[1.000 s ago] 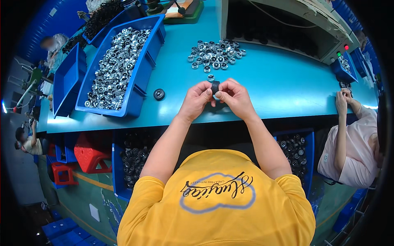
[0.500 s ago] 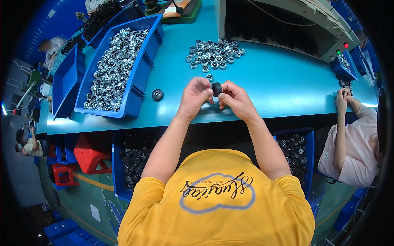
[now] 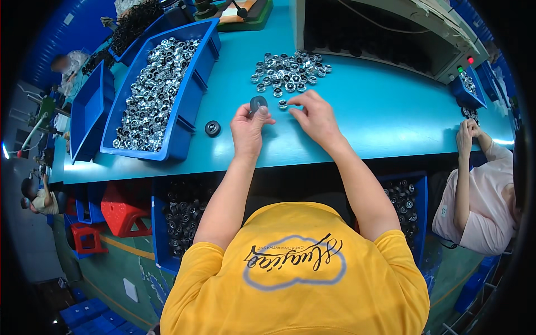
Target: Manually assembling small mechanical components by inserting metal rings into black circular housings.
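Between thumb and fingers, my left hand [image 3: 249, 128] pinches a black rubber tyre [image 3: 258, 104], tilted up above the table. My right hand [image 3: 315, 117] has thumb and forefinger apart, with the tips close beside a small chrome wheel hub [image 3: 282, 104] on the tabletop. Whether they touch it I cannot tell. Beyond both hands lies a loose pile of similar chrome hubs [image 3: 290, 72] with dark centres. A black wheel [image 3: 212, 128] rests on the table left of my left hand.
A large blue bin [image 3: 173, 131] of chrome hubs stands at the left, beside another blue bin [image 3: 92, 117]. A machine housing [image 3: 385, 33] occupies the back right. Bins of black wheels [image 3: 184, 218] sit below the table edge. Another person's hands [image 3: 467, 134] are at the right.
My hands have moved apart. The black tyre has gone left with my left hand, while my right hand has let go of it and reached to the single chrome hub.
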A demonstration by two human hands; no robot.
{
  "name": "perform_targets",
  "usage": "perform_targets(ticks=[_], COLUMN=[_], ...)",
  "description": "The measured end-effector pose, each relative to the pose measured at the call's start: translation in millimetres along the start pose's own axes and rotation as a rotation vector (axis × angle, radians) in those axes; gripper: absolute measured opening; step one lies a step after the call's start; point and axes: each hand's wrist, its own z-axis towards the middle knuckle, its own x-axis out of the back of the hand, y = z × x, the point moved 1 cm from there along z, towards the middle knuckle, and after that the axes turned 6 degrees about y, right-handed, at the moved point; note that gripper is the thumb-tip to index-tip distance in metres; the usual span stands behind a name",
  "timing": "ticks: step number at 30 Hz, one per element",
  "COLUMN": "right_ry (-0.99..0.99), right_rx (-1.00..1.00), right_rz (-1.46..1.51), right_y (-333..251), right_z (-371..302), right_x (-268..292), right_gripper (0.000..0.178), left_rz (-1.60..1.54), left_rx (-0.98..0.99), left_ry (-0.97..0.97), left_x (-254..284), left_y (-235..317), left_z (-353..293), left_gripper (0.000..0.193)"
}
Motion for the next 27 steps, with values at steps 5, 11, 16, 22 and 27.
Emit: perform_targets(ticks=[5,11,16,22,27], right_ry=[-0.031,0.025,0.041,0.131,0.135], right_rx=[0.275,-0.292,-0.33,-0.12,-0.062], right_rz=[-0.209,0.56,0.588,0.303,0.218], right_y=[20,10,-20,-30,-34], right_z=[17,-4,-18,-22,-28], right_x=[-27,-14,-11,-5,-6], right_gripper=[0.026,0.03,0.029,0.025,0.027], left_rz=[-0.099,-0.195,-0.051,0.115,0.156], left_rx=[0.096,0.222,0.139,0.0,-0.031], left_ry=[-0.065,-0.163,-0.248,-0.313,-0.351], left_x=[0,-1,-1,-7,-9], left_y=[-2,-1,-4,2,0], left_z=[1,0,-5,-11,-12], left_gripper=[0.025,0.034,0.03,0.022,0.025])
